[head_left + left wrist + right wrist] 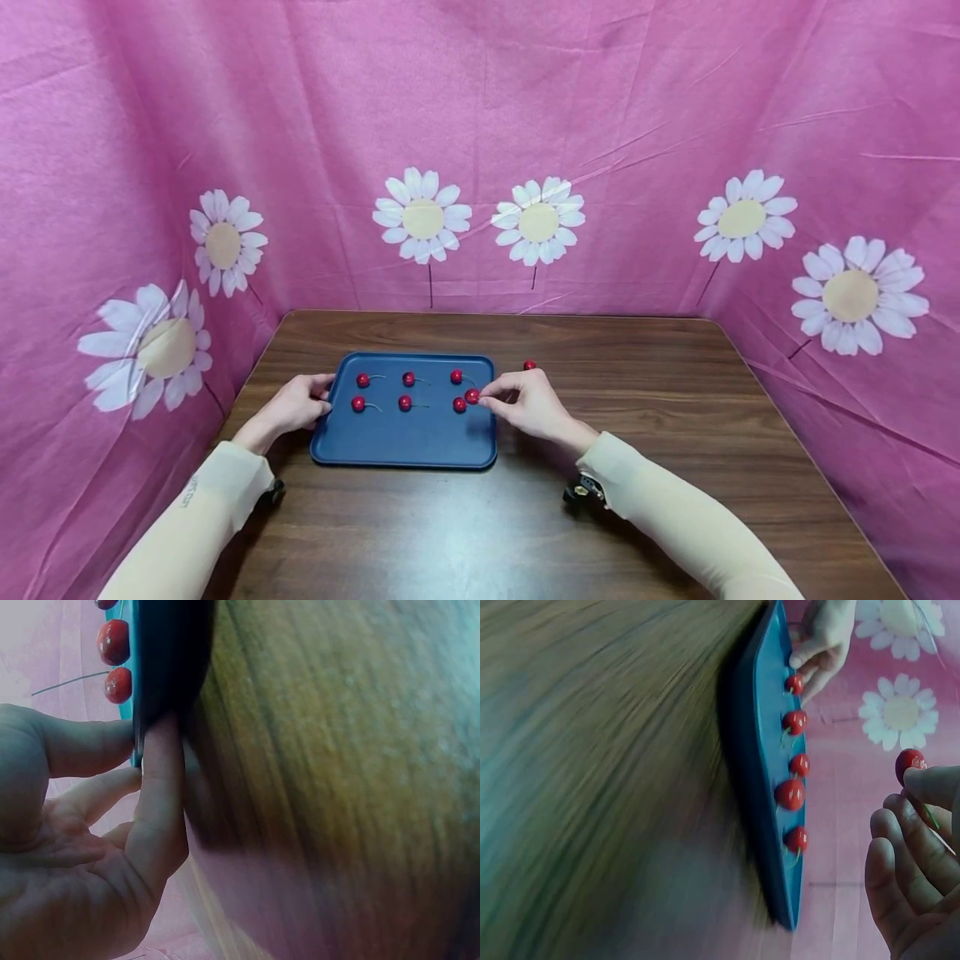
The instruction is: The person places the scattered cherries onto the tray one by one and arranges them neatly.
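A blue rectangular tray (405,442) lies on the wooden table with several red cherries (363,380) with thin stems on it, set in two rows. My left hand (294,405) grips the tray's left edge; in the left wrist view the thumb (90,748) is on the rim and a finger (159,802) reaches under it. Over the tray's right side, my right hand (531,405) pinches a cherry (472,397) by its green stem, between thumb and fingertips. In the right wrist view this held cherry (910,766) hangs apart from the ones on the tray.
Another cherry (529,366) lies on the table (645,392) beyond my right hand, partly hidden by it. Pink cloth (480,100) printed with white daisies stands around the table's back and both sides.
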`<state>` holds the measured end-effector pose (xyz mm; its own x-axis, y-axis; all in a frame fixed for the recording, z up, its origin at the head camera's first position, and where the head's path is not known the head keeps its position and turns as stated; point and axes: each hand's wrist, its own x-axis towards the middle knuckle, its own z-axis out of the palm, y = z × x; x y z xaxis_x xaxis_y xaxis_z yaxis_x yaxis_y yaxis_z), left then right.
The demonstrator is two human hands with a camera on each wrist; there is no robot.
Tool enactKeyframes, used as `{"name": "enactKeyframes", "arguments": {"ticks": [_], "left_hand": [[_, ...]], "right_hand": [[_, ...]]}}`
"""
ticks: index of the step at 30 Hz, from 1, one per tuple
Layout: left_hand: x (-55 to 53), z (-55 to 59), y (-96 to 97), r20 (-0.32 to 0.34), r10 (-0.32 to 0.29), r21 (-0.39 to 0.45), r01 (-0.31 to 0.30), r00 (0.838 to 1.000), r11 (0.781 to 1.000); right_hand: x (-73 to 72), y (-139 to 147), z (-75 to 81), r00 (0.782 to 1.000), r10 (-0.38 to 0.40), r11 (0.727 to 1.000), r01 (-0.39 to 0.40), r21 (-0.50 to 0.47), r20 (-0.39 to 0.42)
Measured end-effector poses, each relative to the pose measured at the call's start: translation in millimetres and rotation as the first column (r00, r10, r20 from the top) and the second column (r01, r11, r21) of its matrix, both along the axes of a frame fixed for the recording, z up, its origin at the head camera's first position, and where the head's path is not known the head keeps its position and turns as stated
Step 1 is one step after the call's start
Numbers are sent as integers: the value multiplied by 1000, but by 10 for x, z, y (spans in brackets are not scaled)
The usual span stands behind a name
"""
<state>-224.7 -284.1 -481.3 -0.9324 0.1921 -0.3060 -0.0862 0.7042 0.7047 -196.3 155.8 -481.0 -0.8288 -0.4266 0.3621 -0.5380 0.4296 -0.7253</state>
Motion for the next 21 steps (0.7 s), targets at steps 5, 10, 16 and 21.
{"name": "enactKeyframes", "arguments": {"ticks": [5, 10, 16, 21], "left_hand": [[-4, 7, 0, -1, -5, -3, 5, 1000, 1000], [-10, 22, 1, 5, -7, -11, 7, 1000, 1000], [-20, 31, -5, 11, -15, -21, 15, 1000, 1000], [-20, 14, -4, 3, -17, -23, 17, 1000, 1000]], "right_hand": [[-45, -273, 16, 999, 44, 999, -43, 29, -28], [-75, -587, 42, 993, 93, 993, -88, 75, -70], [-69, -990, 51, 988, 136, 985, -126, 117, -79], [-37, -1299, 24, 987, 158, 978, -156, 139, -2]]}}
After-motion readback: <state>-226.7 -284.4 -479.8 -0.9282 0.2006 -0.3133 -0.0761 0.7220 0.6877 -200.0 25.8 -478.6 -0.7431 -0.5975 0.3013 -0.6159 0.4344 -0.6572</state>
